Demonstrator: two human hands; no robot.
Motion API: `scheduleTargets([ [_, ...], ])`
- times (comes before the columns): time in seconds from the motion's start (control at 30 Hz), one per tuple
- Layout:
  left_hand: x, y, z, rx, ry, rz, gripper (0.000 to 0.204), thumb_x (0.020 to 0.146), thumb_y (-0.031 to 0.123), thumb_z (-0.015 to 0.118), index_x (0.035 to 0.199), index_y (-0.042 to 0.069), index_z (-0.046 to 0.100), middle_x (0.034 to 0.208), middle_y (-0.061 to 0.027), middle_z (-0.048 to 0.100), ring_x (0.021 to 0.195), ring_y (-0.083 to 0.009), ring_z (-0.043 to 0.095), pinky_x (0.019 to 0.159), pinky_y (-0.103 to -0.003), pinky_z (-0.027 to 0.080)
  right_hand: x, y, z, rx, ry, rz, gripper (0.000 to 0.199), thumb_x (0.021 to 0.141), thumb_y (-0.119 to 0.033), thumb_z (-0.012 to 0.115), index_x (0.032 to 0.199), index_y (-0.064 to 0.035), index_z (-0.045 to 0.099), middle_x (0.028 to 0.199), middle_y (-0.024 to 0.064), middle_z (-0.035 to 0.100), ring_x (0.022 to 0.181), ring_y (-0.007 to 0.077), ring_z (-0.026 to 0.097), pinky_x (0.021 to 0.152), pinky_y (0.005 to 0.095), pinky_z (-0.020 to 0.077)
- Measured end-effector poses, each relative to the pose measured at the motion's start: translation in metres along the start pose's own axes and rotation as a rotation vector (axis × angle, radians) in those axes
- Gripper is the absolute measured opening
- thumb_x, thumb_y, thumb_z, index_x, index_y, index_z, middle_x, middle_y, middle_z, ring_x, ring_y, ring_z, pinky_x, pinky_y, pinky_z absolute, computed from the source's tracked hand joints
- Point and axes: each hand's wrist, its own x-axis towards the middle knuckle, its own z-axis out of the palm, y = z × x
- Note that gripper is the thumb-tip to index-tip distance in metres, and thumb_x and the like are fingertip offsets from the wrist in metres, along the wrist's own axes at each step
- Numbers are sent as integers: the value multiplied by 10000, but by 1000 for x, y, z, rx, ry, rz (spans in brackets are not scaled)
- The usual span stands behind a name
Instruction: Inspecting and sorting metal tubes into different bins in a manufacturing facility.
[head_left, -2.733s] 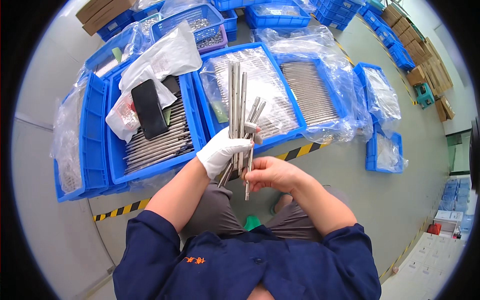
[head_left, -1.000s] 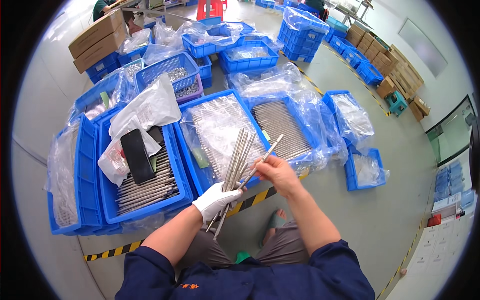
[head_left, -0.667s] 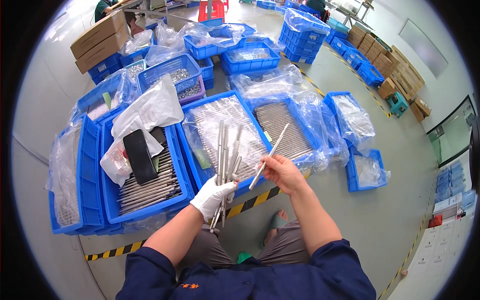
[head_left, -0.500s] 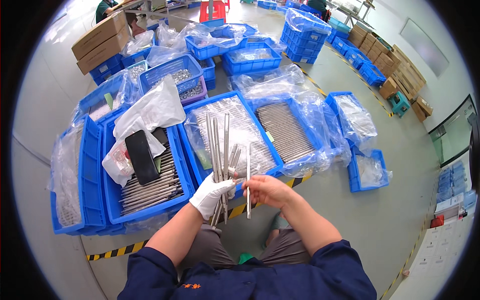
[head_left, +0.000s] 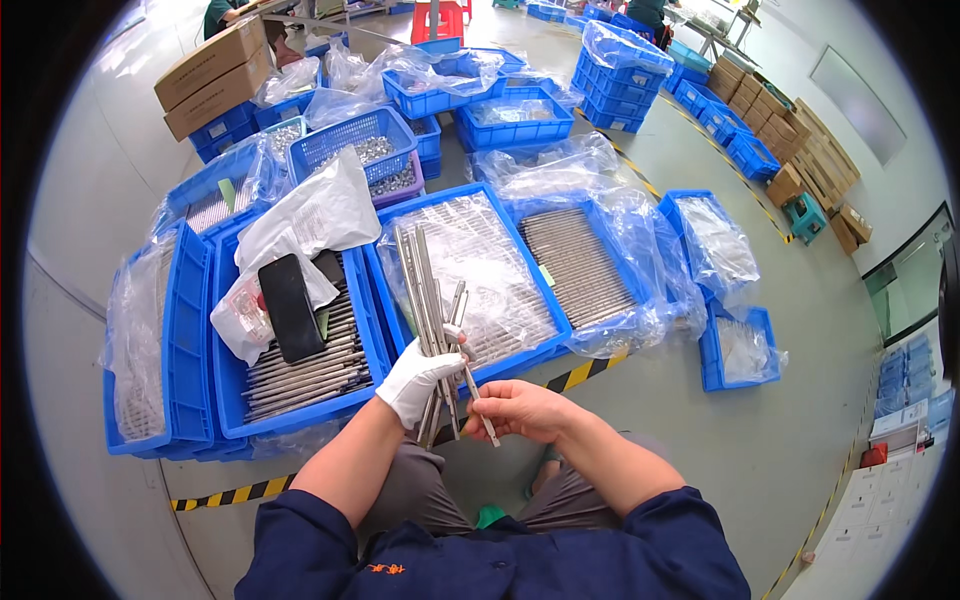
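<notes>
My left hand [head_left: 412,384], in a white glove, is closed around a bundle of long silvery metal rods [head_left: 424,290] that fan out above and below the fist. My bare right hand [head_left: 528,411] pinches a single metal rod [head_left: 486,421] near its lower part. That rod slants, its upper end close against the bundle beside the gloved fingers. Just beyond both hands is a blue crate [head_left: 545,346] with rows of rods under clear plastic film. To its right, another crate holds darker grey rods [head_left: 575,262] in tight rows.
At left, a black phone [head_left: 291,308] and a white plastic bag [head_left: 318,208] lie on a crate of rods [head_left: 310,375]. A blue basket [head_left: 345,140] of small metal parts stands behind. Cardboard boxes [head_left: 215,80] and stacked blue crates [head_left: 622,85] are farther off. Striped tape [head_left: 590,371] marks the floor.
The single rod in my right hand has gone from upright and apart to slanted, its upper end now at the bundle. My right hand moved slightly down; the bundle tilted left.
</notes>
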Motion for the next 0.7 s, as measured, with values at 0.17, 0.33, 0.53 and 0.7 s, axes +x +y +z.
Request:
scheduleTargets([
  [0.17, 2, -3, -2, 23, 45, -3, 306, 681, 85, 639, 959, 66, 512, 838, -23, 540, 744, -102, 514, 649, -231, 422, 1, 5, 4, 261, -33, 24, 211, 854, -236, 486, 957, -54, 509, 879, 95, 601, 838, 201, 586, 720, 323, 474],
  [0.33, 4, -4, -6, 78, 64, 106, 319, 676, 75, 636, 969, 56, 511, 832, -26, 550, 764, -108, 526, 663, -242, 427, 2, 3, 6, 301, -10, 102, 219, 853, -240, 487, 974, -57, 494, 931, 99, 587, 862, 213, 580, 729, 333, 475],
  [0.53, 6, 2, -11, 68, 114, 152, 296, 688, 57, 621, 962, 53, 510, 824, -23, 545, 732, -112, 531, 645, -232, 438, 0, 9, 2, 189, -89, 162, 213, 852, -186, 486, 1004, -37, 497, 955, 126, 591, 869, 222, 591, 699, 307, 488],
  [0.7, 8, 5, -16, -136, 101, 153, 329, 736, 59, 581, 1045, 48, 468, 796, -17, 533, 679, -130, 554, 578, -243, 467, -2, 15, 14, -138, -284, 177, 188, 832, -116, 504, 995, -22, 501, 885, 82, 608, 791, 142, 593, 684, 251, 477],
])
